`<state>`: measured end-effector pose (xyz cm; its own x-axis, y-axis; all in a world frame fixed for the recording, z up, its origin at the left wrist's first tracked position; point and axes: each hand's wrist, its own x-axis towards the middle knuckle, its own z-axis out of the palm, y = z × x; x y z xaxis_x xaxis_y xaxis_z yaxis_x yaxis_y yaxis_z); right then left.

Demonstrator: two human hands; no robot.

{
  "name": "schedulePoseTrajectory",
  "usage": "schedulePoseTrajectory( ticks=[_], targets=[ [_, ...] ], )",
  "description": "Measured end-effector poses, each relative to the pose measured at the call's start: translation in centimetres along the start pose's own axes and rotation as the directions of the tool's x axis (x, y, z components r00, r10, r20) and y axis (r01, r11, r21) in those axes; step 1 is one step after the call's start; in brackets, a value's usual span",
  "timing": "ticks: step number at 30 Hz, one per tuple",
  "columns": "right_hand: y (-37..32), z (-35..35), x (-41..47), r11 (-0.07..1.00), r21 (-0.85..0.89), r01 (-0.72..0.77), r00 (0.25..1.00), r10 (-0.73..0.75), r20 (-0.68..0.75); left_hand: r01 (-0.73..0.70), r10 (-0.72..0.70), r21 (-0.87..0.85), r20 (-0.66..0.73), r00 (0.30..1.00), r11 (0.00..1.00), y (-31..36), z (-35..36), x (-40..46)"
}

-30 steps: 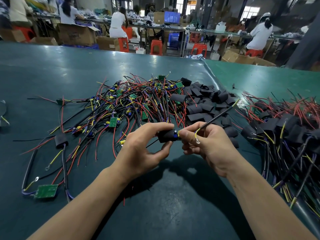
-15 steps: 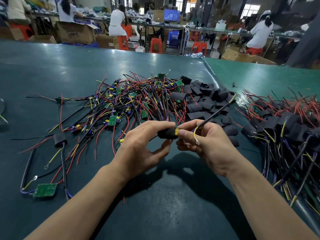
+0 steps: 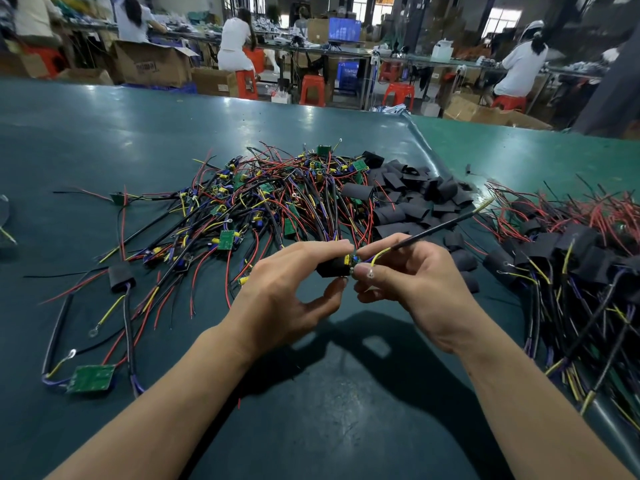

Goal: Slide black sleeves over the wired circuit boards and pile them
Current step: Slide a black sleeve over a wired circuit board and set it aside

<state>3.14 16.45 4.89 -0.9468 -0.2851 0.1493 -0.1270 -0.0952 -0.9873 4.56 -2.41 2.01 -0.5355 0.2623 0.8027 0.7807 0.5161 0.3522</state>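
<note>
The black sleeve [image 3: 333, 267] is pinched in the left hand [image 3: 291, 289]; the circuit board [image 3: 354, 260], half sheathed, is pinched by the right hand [image 3: 415, 282]. Its axis runs left-right between them, above the desk [image 3: 104, 140].

Bright overhead light glares off the table [image 3: 104, 140] — dark shadows below, edges warped.
</note>
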Motion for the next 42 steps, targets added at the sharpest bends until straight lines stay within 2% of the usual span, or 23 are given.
schedulePoseTrajectory(
  ticks=[4, 8, 17, 23, 27, 30, 31, 33, 35, 36, 38, 40, 42],
  targets=[
    [0.1, 0.1, -0.1, 1.0, -0.014, 0.012, 1.0, -0.012, -0.009, -0.033, 0.032, 0.024, 0.048, 0.998, 0.999, -0.4, 0.1, 0.1],
    [0.5, 0.3, -0.1, 0.999, -0.053, 0.012, 1.0, -0.014, -0.026, -0.07, 0.068, 0.058, 0.025, 0.997, 0.996, -0.2, 0.3, 0.1],
    [0.5, 0.2, 0.0, 0.99, 0.115, -0.08, 0.997, 0.08, 0.011, -0.075, 0.075, -0.004, 0.012, 0.997, 0.997, 0.1, 0.5, 0.0],
    [0.2, 0.1, 0.1, 0.977, 0.144, -0.16, 0.983, 0.144, 0.115, -0.04, 0.039, -0.014, -0.064, 0.997, 0.999, -0.4, 0.6, -0.1],
    [0.6, 0.6, 0.2, 0.998, -0.059, -0.033, 0.994, 0.026, -0.109, -0.066, 0.077, 0.116, -0.088, 0.993, 0.991, -0.7, 0.7, 0.1],
    [0.2, 0.1, 0.6, 0.996, -0.036, 0.083, 0.935, -0.09, -0.343, -0.04, 0.077, 0.231, -0.151, 0.986, 0.972, -1.2, 0.5, 0.2],
    [-0.2, -0.4, 0.8, 0.989, -0.015, 0.145, 0.877, -0.135, -0.462, -0.011, 0.058, 0.253, -0.176, 0.983, 0.967, -1.3, 0.4, 0.2],
    [-1.1, -2.1, 1.0, 0.954, 0.081, 0.289, 0.695, -0.151, -0.703, 0.101, -0.029, 0.311, -0.227, 0.973, 0.945, -1.6, 0.4, 0.0],
    [-1.7, -4.2, 1.0, 0.864, 0.259, 0.431, 0.55, -0.024, -0.835, 0.265, -0.162, 0.402, -0.272, 0.949, 0.876, -2.1, 0.2, -0.1],
    [-1.9, -5.0, 0.9, 0.813, 0.352, 0.464, 0.525, 0.068, -0.848, 0.354, -0.248, 0.444, -0.28, 0.927, 0.823, -2.3, 0.2, -0.2],
    [-1.8, -5.9, 0.7, 0.74, 0.516, 0.431, 0.552, 0.237, -0.8, 0.517, -0.448, 0.523, -0.265, 0.854, 0.677, -2.8, 0.2, -0.4],
    [-1.3, -5.4, 0.8, 0.749, 0.588, 0.305, 0.614, 0.318, -0.722, 0.61, -0.598, 0.588, -0.25, 0.761, 0.531, -3.1, 0.1, -0.6],
    [-0.7, -4.4, 1.0, 0.781, 0.588, 0.21, 0.651, 0.337, -0.68, 0.646, -0.667, 0.599, -0.235, 0.707, 0.474, -3.1, 0.1, -0.7]
  ],
)
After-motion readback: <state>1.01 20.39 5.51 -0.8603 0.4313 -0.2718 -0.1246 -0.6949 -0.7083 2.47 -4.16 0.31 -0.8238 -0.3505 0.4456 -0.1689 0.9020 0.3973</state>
